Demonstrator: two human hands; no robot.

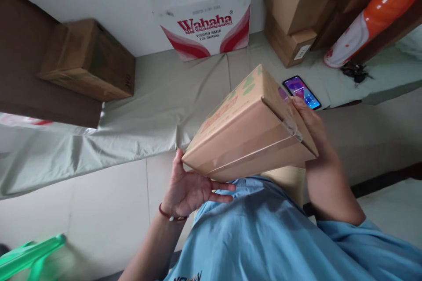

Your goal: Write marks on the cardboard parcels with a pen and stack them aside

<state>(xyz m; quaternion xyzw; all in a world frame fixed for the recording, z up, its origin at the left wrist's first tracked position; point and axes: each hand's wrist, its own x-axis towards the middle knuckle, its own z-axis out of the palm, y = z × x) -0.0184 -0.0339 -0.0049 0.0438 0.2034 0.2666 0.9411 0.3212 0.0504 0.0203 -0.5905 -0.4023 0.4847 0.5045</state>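
A brown cardboard box (242, 134) with clear tape along its seam and green and red print on one face is held tilted in front of my body. My left hand (193, 189) supports its lower left corner, thumb at the edge and some fingers stretched out below, palm partly showing. On the opposite end, my right hand (313, 125) grips the box with the thumb on its taped side; the other fingers are hidden behind it. Just beyond my right thumb, a phone (301, 92) with a lit screen lies on the cloth-covered surface (158, 88).
A white and red Wahaha carton (209, 22) stands at the back. Another brown box (92, 59) sits to the left, and stacked cartons (293, 4) rise at right. Near them are an orange-and-white cylinder (372, 22) and dark keys (356, 72). A green plastic object (33, 254) is lower left.
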